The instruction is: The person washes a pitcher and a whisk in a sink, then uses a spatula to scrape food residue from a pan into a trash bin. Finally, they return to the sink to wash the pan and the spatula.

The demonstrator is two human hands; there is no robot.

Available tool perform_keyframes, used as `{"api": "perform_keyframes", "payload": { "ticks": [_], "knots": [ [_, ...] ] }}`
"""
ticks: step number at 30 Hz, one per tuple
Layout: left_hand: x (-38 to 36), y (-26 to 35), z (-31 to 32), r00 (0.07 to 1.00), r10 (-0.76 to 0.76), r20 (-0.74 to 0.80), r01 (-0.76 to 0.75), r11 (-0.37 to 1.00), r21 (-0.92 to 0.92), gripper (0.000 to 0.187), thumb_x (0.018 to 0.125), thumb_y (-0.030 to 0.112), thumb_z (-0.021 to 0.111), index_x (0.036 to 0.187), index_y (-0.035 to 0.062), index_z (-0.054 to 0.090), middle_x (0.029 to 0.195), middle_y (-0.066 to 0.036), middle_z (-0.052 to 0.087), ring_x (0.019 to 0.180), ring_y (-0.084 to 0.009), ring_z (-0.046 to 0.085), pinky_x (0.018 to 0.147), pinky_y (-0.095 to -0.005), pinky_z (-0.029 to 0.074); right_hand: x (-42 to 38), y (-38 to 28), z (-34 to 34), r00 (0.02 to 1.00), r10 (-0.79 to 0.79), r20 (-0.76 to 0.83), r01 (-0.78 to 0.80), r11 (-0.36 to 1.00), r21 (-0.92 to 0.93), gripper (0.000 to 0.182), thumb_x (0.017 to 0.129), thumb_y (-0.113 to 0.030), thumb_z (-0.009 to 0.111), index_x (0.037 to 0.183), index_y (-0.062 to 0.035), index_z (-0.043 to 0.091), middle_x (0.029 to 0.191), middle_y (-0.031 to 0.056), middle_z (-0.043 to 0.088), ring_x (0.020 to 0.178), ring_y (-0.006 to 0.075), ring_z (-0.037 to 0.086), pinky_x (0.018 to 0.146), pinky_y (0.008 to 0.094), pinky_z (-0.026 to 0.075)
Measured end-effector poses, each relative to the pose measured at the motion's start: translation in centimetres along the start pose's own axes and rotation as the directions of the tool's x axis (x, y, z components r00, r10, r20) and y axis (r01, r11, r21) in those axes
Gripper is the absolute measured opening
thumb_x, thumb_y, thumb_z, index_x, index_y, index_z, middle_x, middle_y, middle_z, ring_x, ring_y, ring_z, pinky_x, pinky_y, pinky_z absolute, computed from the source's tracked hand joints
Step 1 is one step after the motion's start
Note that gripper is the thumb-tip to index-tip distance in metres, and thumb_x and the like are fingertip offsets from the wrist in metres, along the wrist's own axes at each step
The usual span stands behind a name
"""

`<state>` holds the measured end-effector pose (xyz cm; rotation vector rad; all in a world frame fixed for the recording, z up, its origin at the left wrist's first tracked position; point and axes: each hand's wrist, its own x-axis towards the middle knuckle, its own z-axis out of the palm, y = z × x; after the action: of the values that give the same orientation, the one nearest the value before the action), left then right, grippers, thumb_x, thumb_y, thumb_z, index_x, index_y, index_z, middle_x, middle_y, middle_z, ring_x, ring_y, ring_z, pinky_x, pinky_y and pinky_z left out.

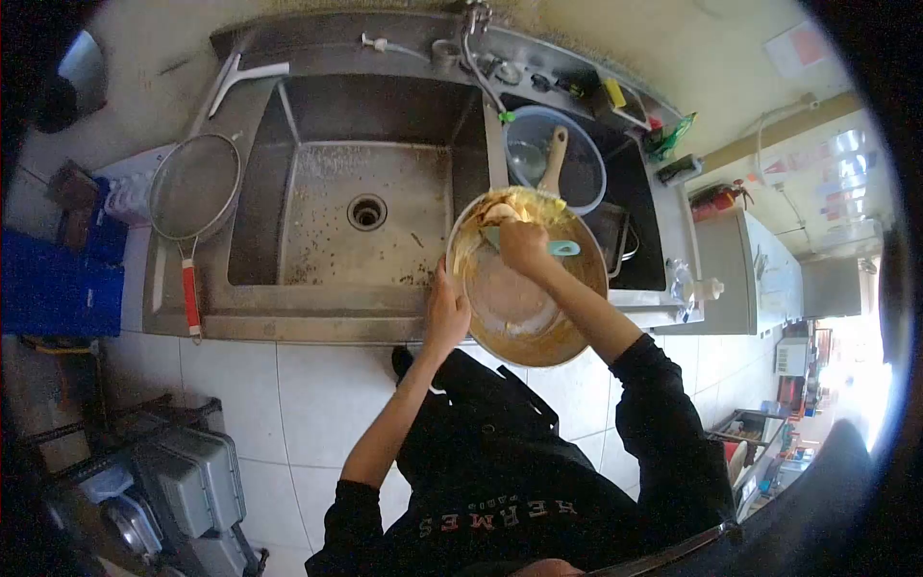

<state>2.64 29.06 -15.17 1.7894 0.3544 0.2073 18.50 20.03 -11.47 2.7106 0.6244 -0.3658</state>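
A large round pan [510,298] with a beige handle [555,159] is tilted over the sink's right front edge. Brown and yellow residue coats its inner wall, and a clump of food scraps [524,204] lies along its far side. My left hand [448,313] is closed on the pan's left rim. Inside the pan, my right hand [524,247] is wrapped round a teal-handled scraper [564,248], whose handle end has a hole. The scraper's working end is mostly hidden by my hand and the scraps.
Left of the pan is a steel sink basin [327,212] with a drain [366,212] and scattered crumbs. A round strainer [195,188] with a red handle lies on the left ledge. Behind the pan, a blue-rimmed tub [594,159] stands in the right basin, beside the faucet [476,24].
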Motion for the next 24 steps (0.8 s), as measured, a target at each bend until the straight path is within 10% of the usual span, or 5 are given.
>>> {"api": "perform_keyframes", "payload": {
  "ticks": [2,6,9,17,24],
  "knots": [
    [-1.8,-0.3,0.4,0.998,0.056,-0.027,-0.057,0.998,-0.011,0.063,0.077,-0.002,0.038,0.133,-0.0045,0.011,0.134,-0.028,0.024,0.124,-0.0391,0.027,0.103,-0.042,0.022,-0.6,2.6,-0.8,0.983,-0.109,0.145,0.08,0.979,0.188,0.037,0.072,-0.017,0.055,0.107,-0.0034,0.056,0.09,0.0189,0.063,0.088,0.0344,0.061,0.075,0.0405,0.048],
    [-5.7,0.5,1.6,0.993,0.064,-0.103,-0.076,0.99,-0.118,0.065,0.074,-0.004,0.039,0.131,-0.0094,0.009,0.133,-0.03,0.02,0.125,-0.0405,0.022,0.105,-0.0411,0.017,-8.3,0.5,6.0,0.731,-0.394,-0.557,0.238,0.912,-0.334,0.047,0.072,-0.015,0.053,0.117,-0.0022,0.045,0.084,0.0196,0.063,0.083,0.0301,0.063,0.069,0.0431,0.049],
    [-7.4,0.9,2.2,0.994,-0.017,-0.105,0.001,0.989,-0.15,0.067,0.073,-0.002,0.041,0.13,-0.0121,0.008,0.131,-0.032,0.016,0.126,-0.0419,0.02,0.105,-0.0416,0.016,-9.4,-3.1,0.4,0.971,-0.222,0.084,0.229,0.97,-0.084,0.04,0.074,-0.016,0.055,0.112,-0.0033,0.049,0.075,0.0179,0.063,0.075,0.0293,0.064,0.061,0.042,0.05],
    [-0.6,0.7,-2.8,0.964,-0.007,0.267,0.123,0.898,-0.421,0.087,0.068,0.002,0.048,0.136,-0.0017,-0.005,0.141,-0.023,0.01,0.132,-0.0298,0.011,0.106,-0.039,0.012,-14.0,-2.5,0.6,0.898,-0.292,-0.329,0.37,0.907,0.203,0.03,0.078,-0.028,0.057,0.1,-0.009,0.049,0.068,0.0159,0.062,0.063,0.0315,0.062,0.055,0.0419,0.049],
    [0.5,-1.5,-2.3,0.947,0.015,0.322,0.092,0.944,-0.316,0.086,0.065,-0.006,0.039,0.137,0.0021,-0.008,0.144,-0.017,0.003,0.133,-0.0241,0.001,0.108,-0.0342,0.004,-10.2,-4.9,0.9,0.996,0.091,-0.006,-0.077,0.878,0.472,0.016,0.083,-0.023,0.048,0.092,-0.0104,0.046,0.065,0.0189,0.06,0.062,0.0329,0.062,0.049,0.0471,0.045]
  ]
}}
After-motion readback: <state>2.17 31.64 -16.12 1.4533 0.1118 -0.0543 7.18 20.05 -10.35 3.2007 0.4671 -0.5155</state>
